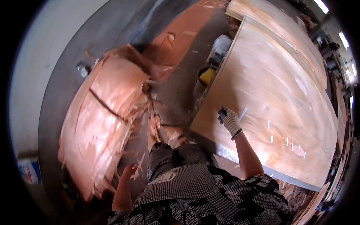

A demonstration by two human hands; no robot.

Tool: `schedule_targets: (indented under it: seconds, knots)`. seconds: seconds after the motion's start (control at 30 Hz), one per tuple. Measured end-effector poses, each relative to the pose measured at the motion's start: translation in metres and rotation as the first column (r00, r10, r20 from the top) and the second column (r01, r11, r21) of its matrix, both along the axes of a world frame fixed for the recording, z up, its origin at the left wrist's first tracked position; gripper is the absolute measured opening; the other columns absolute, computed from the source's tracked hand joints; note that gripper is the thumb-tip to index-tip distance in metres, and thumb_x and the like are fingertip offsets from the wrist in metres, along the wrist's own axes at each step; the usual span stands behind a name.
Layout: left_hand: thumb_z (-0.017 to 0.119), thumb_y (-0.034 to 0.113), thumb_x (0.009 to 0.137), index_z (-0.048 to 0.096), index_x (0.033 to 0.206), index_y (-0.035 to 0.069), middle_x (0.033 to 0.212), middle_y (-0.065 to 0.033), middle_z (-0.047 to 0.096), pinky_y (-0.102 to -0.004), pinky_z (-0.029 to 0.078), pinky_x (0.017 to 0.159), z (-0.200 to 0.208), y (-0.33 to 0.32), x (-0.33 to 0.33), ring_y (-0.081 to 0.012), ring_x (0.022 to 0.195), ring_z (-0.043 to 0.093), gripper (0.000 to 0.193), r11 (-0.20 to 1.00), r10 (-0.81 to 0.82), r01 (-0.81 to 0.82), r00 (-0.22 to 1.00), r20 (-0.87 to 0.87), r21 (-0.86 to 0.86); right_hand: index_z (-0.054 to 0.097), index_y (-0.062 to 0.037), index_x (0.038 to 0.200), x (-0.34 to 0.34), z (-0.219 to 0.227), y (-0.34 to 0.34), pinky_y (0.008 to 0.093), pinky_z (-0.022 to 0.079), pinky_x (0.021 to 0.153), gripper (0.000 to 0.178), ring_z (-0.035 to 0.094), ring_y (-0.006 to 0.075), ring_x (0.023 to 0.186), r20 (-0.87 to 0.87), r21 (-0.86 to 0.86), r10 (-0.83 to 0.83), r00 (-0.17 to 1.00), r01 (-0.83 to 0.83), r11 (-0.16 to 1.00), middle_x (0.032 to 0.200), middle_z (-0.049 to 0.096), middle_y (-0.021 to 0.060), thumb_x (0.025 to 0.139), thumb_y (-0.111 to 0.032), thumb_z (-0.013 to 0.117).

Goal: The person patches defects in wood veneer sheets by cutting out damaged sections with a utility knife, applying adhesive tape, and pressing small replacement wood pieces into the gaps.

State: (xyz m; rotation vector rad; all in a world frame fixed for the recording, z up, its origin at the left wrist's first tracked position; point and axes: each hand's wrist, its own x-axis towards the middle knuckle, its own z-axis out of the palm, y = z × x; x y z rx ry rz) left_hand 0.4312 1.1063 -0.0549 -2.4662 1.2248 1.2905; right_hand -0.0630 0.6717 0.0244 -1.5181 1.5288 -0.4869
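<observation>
My right hand (pixel 229 119) wears a striped knit glove with dark fingers. It is over the near left part of a large wood veneer sheet (pixel 270 86), its fingers curled in. Something dark shows at the fingertips, too small to name. Short pale tape strips (pixel 268 124) are stuck on the sheet, one beside the glove. Bare and low at my left side is my left hand (pixel 130 170), small and blurred, so its fingers cannot be read. Next to it is a thin pale scrap (pixel 140 165); whether the hand touches it, I cannot tell.
At my left lies a stack of reddish veneer sheets (pixel 101 116) with ragged edges. Torn veneer pieces (pixel 153 125) lie on the floor near my feet. Beyond the sheet's left edge stands a bucket (pixel 200 80) with a yellow thing (pixel 207 76) in it. A reddish strip (pixel 176 37) stretches away along the floor.
</observation>
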Motion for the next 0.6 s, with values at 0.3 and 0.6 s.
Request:
schedule_targets:
  seconds: [0.3, 0.6]
  knots:
    - [0.056, 0.036, 0.090, 0.056, 0.129, 0.011, 0.117, -0.0141, 0.064, -0.0351, 0.047, 0.093, -0.013, -0.284, 0.115, -0.0289, 0.108, 0.061, 0.046, 0.879, -0.445, 0.466, 0.877, -0.182, 0.098, 0.066, -0.0061, 0.089, 0.021, -0.018, -0.065, 0.0431, 0.051, 0.067, 0.038, 0.064, 0.0339, 0.072, -0.430, -0.078, -0.318, 0.845, 0.317, 0.945, 0.076, 0.066, 0.0179, 0.090, -0.042, 0.054]
    - [0.056, 0.020, 0.087, 0.061, 0.118, 0.005, 0.107, -0.0183, 0.065, -0.0419, 0.049, 0.086, 0.048, -0.710, 0.058, -0.0348, 0.098, 0.062, 0.035, 0.369, -0.892, 0.872, 0.429, 0.142, -0.322, 0.061, -0.0162, 0.114, 0.068, 0.022, -0.056, 0.0478, 0.049, 0.074, 0.027, 0.062, 0.0397, 0.087, -0.409, -0.194, -0.541, 0.735, 0.510, 0.838, 0.095, 0.065, 0.0211, 0.091, -0.027, 0.055]
